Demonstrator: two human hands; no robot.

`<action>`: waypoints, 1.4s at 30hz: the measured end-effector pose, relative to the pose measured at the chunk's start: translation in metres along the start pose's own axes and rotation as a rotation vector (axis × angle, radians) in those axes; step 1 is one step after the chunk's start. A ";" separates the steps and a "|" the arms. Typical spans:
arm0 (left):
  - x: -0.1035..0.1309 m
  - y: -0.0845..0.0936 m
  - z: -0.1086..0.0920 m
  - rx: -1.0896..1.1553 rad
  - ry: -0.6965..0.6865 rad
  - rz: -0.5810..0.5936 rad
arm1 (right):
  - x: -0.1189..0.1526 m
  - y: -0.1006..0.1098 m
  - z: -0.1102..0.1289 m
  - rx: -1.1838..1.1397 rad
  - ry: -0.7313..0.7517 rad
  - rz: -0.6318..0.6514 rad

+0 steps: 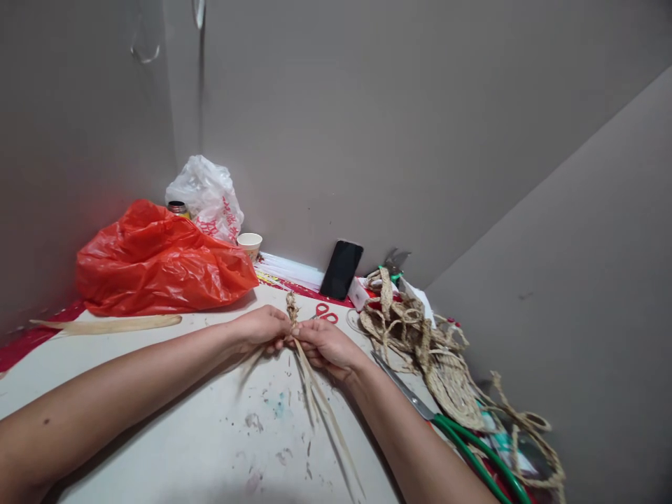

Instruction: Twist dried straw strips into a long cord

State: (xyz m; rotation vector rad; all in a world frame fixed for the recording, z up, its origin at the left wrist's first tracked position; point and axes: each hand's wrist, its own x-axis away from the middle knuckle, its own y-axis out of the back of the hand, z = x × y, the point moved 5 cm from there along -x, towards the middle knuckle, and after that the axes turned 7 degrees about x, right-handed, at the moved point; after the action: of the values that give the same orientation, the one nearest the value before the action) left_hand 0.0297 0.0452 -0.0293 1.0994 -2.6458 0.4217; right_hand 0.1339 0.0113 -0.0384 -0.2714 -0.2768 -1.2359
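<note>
Both hands meet over the middle of the white tabletop, fingers pinched on a braid of dry straw-coloured strips [292, 305]. My left hand [265, 327] is closed at the braid's lower left side. Close against it, my right hand [325, 344] pinches the strips with the thumb on top. The knotted, finished-looking part of the braid points away from me. Loose flat strips [321, 400] hang from the fingers toward me, and another strip sticks out below my left hand. The fingers partly hide where the strips cross.
Left stand a red plastic bag [168, 259], a white bag [207, 189] and a paper cup [250, 243]; a long dry leaf strip [115, 324] lies in front. A phone [341, 269] leans at the back. Red-handled scissors [325, 313], green-handled scissors [451, 423] and coiled braided rope [446, 378] lie right.
</note>
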 end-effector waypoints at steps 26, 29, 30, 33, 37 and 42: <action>-0.009 0.009 -0.003 -0.364 -0.116 -0.070 | 0.005 0.007 0.001 0.086 -0.050 0.077; -0.006 0.010 -0.001 -0.317 0.021 -0.066 | 0.004 0.007 -0.001 0.058 -0.065 0.099; -0.005 0.009 -0.001 -0.298 0.054 -0.058 | 0.004 0.007 -0.001 0.052 -0.066 0.107; -0.004 0.007 0.000 -0.242 0.073 -0.011 | 0.003 0.008 0.000 0.050 -0.052 0.117; -0.006 0.007 0.005 -0.192 0.097 0.037 | 0.002 0.010 0.000 0.116 -0.012 0.078; -0.008 0.008 0.007 -0.192 0.129 0.054 | 0.000 0.013 0.000 0.335 0.075 -0.015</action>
State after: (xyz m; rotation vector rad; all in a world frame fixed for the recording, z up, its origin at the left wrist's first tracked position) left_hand 0.0283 0.0531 -0.0395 0.9130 -2.5445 0.2338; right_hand 0.1458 0.0156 -0.0389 0.0657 -0.4157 -1.1902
